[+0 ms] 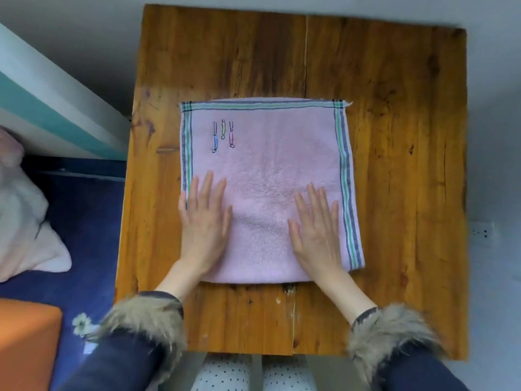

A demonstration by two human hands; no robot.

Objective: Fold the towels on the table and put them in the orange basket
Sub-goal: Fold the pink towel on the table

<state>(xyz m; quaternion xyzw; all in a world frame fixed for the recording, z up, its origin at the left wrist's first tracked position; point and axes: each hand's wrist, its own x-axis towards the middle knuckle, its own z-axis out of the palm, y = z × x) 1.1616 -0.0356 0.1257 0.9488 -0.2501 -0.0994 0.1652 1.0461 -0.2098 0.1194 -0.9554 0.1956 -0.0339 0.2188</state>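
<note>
- One pink towel [267, 176] on the wooden surface [394, 136], lying flat, near edge looks like a fold; striped borders on left, right and far edges, three small embroidered figures near its far-left corner.
- My two hands both flat on the towel's near half, palms down, fingers straight and slightly spread, gripping nothing.
- My left hand [204, 218] on the towel's near-left part, by the left striped border.
- My right hand [317, 230] on the near-right part, just inside the right border.
- Hands apart, bare pink cloth between them.
- One orange basket [28, 342] at lower left, off the surface, only a corner in view; contents not visible.
- One pale pink cloth pile [25, 221] at left on the blue bedding [84, 215]; can't tell what it is.
- Two fur-trimmed dark sleeves, one per arm.
</note>
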